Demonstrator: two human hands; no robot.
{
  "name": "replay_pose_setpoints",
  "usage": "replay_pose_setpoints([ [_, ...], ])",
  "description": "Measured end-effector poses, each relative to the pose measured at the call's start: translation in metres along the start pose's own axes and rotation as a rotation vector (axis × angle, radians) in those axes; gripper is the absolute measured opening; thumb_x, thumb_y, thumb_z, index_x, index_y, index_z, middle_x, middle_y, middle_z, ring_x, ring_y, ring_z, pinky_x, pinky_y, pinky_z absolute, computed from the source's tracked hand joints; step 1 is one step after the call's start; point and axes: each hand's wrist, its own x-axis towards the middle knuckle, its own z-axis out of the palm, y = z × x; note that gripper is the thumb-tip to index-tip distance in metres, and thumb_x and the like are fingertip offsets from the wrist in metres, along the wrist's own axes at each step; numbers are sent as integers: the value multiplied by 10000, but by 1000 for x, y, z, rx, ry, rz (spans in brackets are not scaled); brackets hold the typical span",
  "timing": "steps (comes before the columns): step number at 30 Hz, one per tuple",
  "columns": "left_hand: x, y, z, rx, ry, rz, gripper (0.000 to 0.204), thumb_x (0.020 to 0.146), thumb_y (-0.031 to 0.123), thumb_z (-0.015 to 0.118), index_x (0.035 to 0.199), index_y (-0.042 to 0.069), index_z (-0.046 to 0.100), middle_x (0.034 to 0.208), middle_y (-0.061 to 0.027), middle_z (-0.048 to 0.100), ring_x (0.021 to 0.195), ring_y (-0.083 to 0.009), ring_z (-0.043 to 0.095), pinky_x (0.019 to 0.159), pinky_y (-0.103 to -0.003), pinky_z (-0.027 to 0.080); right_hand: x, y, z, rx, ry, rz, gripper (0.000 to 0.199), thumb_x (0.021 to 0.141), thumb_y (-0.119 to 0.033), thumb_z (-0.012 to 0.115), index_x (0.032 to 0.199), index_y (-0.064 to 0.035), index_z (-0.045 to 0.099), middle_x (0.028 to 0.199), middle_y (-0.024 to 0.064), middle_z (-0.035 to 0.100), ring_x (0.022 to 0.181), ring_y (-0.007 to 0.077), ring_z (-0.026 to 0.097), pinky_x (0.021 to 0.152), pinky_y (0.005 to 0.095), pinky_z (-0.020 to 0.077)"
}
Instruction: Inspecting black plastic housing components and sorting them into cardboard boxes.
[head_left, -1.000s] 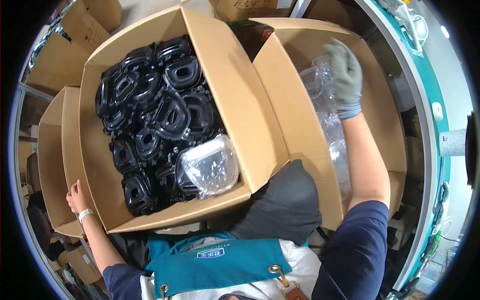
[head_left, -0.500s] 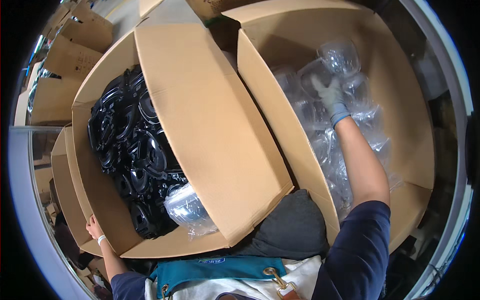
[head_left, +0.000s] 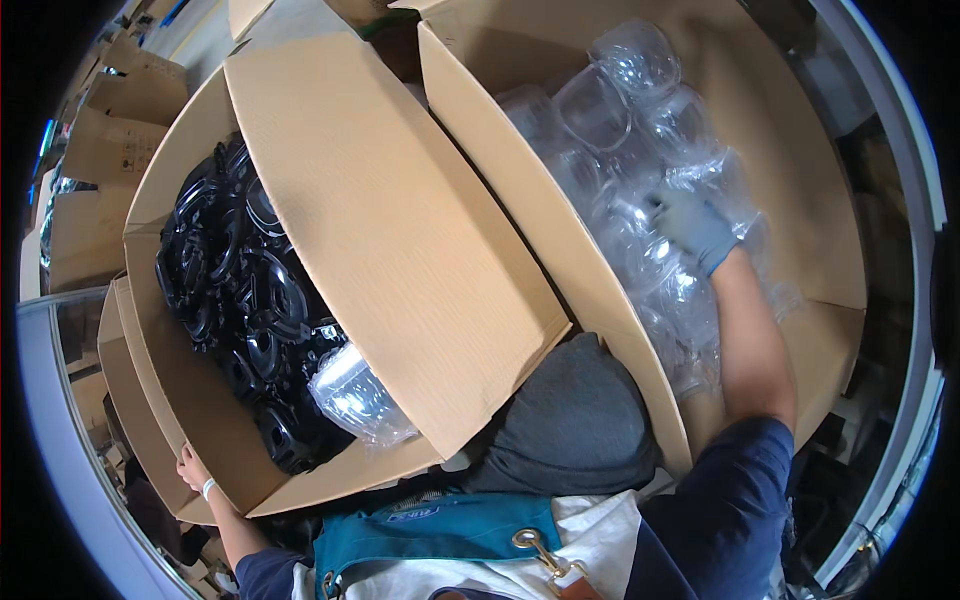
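My right hand [head_left: 692, 228], in a grey glove, is down among clear plastic dome-shaped pieces [head_left: 597, 105] inside the right cardboard box [head_left: 800, 200]. Its fingers are curled; what lies in them, if anything, is hidden by the hand and the shiny plastic. At the lower left my bare left hand [head_left: 192, 468], a white band at its wrist, grips the side edge of the left cardboard box [head_left: 205, 400]. That box holds black glossy molded plastic parts [head_left: 265, 290] in a heap. A clear film-wrapped piece [head_left: 357, 400] lies on them near the box's front.
A wide raised flap [head_left: 390, 230] of the left box leans between the two boxes. Dark grey cloth [head_left: 570, 420] bulges at the boxes' near side. More cardboard boxes [head_left: 110, 150] stand at the far left. Pale frame posts [head_left: 900, 110] curve along both sides.
My right hand has drawn back toward me and rightward over the clear pieces, its spread fingers now curled. The view has shifted a little. My left hand still holds the box edge.
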Motion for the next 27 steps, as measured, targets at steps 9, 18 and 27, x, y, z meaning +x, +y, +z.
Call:
replay_pose_setpoints([
  [9, -3, 14, 3, 44, -17, 5, 426, 866, 660, 424, 1206, 460, 584, 1407, -96, 437, 1227, -346, 480, 979, -498, 414, 51, 65, -93, -623, -11, 367, 313, 830, -184, 523, 1072, -65, 683, 1108, 193, 647, 1051, 366, 618, 897, 428, 488],
  [18, 3, 2, 10, -8, 55, -42, 424, 874, 658, 413, 1205, 454, 583, 1421, -87, 413, 1250, -327, 457, 1003, -474, 398, 26, -13, 54, 291, 165, 201, 923, 757, -675, 577, 1225, 119, 525, 1198, 344, 554, 1203, 401, 515, 1014, 401, 398],
  [27, 0, 2, 3, 20, 3, -64, 429, 873, 646, 417, 1206, 437, 591, 1419, -85, 414, 1248, -320, 456, 1009, -462, 390, -19, -11, 71, 818, -278, 368, 759, 869, -566, 545, 1372, -5, 454, 1430, 244, 398, 1292, 343, 433, 1036, 361, 357],
])
